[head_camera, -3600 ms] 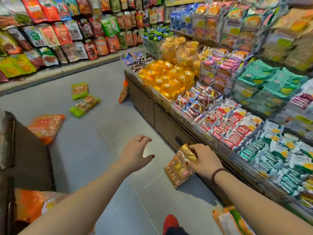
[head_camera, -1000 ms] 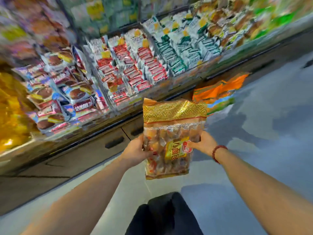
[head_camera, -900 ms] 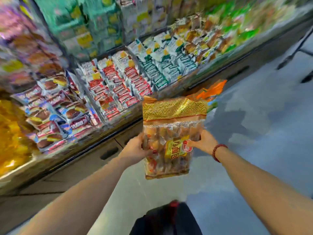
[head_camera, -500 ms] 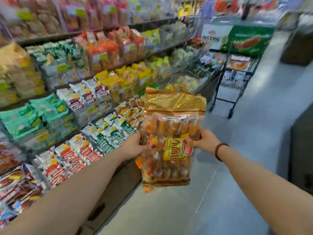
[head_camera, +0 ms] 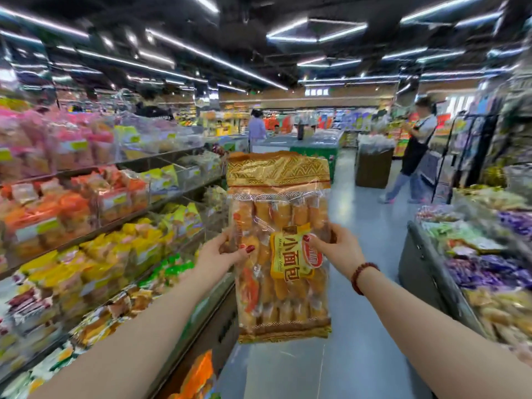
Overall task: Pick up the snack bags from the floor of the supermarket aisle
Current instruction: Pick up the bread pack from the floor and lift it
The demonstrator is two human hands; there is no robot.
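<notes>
Left hand and right hand pinch the upright snack bag by its sides; fingers hidden behind it; shelves blurred.

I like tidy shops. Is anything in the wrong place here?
Yes. An orange snack bag lies low against the base of the left shelf unit, off any shelf. The bread bag, held by the left hand and right hand, looks undamaged.

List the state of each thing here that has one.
mini bread bag: upright, off the floor, held at both side edges.
left hand: grips the bag's left edge.
right hand: grips the bag's right edge, thumb on the label.
orange snack bag: down by the shelf base, not yet picked up.
</notes>
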